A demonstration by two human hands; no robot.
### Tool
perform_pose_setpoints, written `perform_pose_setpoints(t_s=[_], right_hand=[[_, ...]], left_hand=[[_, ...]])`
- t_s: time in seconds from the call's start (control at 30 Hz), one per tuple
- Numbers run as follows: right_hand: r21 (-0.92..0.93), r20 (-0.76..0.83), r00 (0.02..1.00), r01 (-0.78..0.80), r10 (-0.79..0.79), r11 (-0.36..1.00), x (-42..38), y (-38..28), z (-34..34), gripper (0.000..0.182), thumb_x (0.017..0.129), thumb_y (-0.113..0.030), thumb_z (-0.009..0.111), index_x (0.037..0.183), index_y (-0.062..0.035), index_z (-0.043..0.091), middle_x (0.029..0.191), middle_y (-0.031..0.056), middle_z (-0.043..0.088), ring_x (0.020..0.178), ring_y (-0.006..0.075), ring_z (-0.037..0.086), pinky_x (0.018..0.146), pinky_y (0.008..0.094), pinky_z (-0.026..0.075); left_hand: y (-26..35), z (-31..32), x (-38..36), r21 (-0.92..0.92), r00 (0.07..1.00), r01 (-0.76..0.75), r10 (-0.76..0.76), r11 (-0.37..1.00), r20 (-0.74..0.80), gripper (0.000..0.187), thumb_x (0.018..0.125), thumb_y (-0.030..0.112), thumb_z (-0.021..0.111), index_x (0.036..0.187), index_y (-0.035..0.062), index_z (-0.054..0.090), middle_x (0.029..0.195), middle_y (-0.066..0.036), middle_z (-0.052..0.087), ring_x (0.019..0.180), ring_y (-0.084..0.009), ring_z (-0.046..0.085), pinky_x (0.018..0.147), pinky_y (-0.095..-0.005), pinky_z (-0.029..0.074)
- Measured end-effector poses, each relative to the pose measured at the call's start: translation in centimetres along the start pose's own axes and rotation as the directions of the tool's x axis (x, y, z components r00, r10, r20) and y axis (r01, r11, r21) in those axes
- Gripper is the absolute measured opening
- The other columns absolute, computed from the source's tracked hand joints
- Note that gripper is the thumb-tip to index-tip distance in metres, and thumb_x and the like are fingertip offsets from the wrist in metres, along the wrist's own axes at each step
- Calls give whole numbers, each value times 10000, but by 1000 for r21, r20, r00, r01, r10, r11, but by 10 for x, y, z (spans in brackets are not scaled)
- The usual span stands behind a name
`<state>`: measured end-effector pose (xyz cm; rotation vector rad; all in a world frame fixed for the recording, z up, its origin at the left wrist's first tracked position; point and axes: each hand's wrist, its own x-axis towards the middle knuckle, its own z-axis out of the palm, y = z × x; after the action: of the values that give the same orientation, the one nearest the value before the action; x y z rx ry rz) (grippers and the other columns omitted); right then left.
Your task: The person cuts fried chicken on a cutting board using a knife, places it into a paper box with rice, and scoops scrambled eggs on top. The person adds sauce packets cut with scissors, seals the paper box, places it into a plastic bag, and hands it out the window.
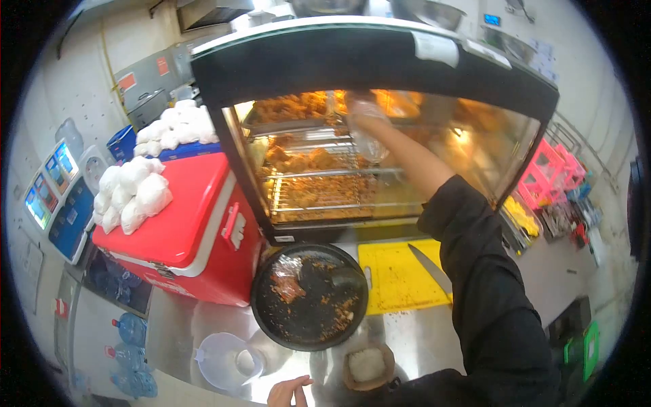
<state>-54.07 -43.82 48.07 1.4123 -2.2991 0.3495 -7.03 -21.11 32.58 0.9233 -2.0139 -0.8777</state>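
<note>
My right hand (366,115), in a clear plastic glove, reaches inside the glass-fronted food warmer (380,61) at its upper shelf. Motion blurs it, and its fingers cannot be made out against the pieces of fried food (291,107) there. More browned food (312,161) lies on the wire racks below. At the bottom edge my left hand (290,392) shows only in part, bare, fingers loosely bent and apart, with nothing seen in it. Nearest to it are a translucent plastic jug (230,359) and a small bowl of white grains (367,364).
A round black pan (319,271) holds crumbs and crumpled foil. Beside it a knife (430,268) rests on a yellow cutting board (390,278). White tied bags (132,193) sit on a red cooler (190,203) at left. Pink baskets (546,176) stand at right.
</note>
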Motion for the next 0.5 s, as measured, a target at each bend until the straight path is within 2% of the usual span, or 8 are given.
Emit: perform_pose_setpoints(t_s=[0.07,0.1,0.17,0.2,0.27,0.37,0.47,0.5], right_hand=[[133,77,997,9,-19,991,-19,-6,-19,261,784,-115,593,1019,-19,532,966,165,581,928,255,575,800,389,484],[460,-143,987,137,-79,878,-29,-6,-4,195,792,-113,579,957,-31,516,900,151,561,864,259,566,765,390,482],[440,-488,862,378,-137,815,-86,18,-1,126,802,-125,552,886,-49,496,816,138,529,784,277,551,719,396,473],[151,-553,786,419,-275,895,-136,20,-21,119,806,-137,540,878,-57,491,798,138,518,767,291,544,708,400,468],[274,-447,890,235,-93,933,-211,51,-27,220,755,-28,577,970,-54,538,885,112,572,816,288,582,660,376,490],[390,-463,879,91,110,916,-329,154,-1,139,767,-69,585,905,-65,589,848,109,576,775,300,569,685,395,477],[330,-44,742,-621,669,711,-427,271,45,109,778,-179,568,812,-82,604,854,117,619,829,295,595,732,389,478],[331,-40,743,-622,668,710,-441,293,61,109,778,-179,568,812,-82,604,854,117,619,829,295,595,732,389,478]], left_hand=[[5,7,-6,103,990,-140,142,985,-9,151,826,-34,505,883,-2,642,816,-122,659,762,-259,634,701,-329,478],[6,12,-12,110,987,-154,158,982,-35,149,817,-44,511,854,7,646,811,-122,659,747,-258,636,668,-314,481],[4,27,-27,103,980,-114,128,988,-149,186,887,89,489,844,-13,639,791,-121,657,716,-253,629,638,-319,484],[5,35,-34,84,972,-60,77,995,-222,242,914,151,477,850,-22,634,784,-121,657,704,-254,625,632,-324,485],[-13,58,-57,7,963,29,-26,1000,-268,330,938,243,450,903,-37,621,876,-131,646,788,-251,613,689,-332,480],[-46,88,-90,-306,824,475,-539,825,-174,337,935,251,462,1108,-26,546,1078,-148,572,1006,-246,542,841,-368,428],[-103,136,-134,-506,717,572,-693,645,-72,547,925,364,435,1347,40,307,1288,-187,441,1151,-311,473,933,-390,394],[-100,149,-135,-478,721,626,-691,617,53,590,927,368,417,1371,26,234,1366,-150,344,1264,-259,334,1019,-370,291]])
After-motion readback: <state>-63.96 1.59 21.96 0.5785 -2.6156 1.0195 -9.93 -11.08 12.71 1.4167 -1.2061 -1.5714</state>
